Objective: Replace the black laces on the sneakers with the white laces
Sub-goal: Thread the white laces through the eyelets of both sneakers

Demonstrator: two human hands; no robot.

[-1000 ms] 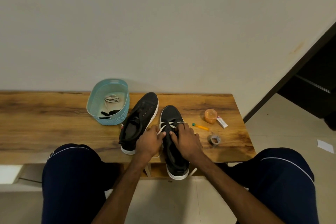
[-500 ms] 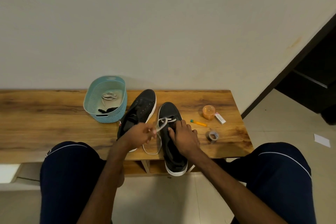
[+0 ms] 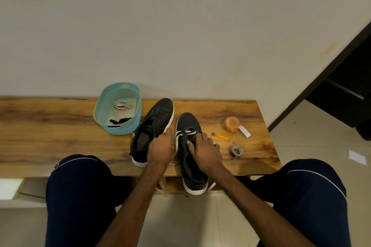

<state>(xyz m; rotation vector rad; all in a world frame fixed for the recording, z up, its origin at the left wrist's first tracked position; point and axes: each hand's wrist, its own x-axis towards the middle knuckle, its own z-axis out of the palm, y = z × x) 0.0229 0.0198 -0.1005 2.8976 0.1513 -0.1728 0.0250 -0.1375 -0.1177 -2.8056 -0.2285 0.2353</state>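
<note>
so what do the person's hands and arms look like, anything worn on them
Left hand and right hand are bare: no gloves, rings or watch show. The forearms are bare too, no sleeves in view. The legs wear dark navy with a thin white stripe.

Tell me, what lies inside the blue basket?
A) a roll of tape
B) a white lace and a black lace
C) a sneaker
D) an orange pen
B: the basket holds a coiled white lace and, nearer the person, a black lace.
</note>
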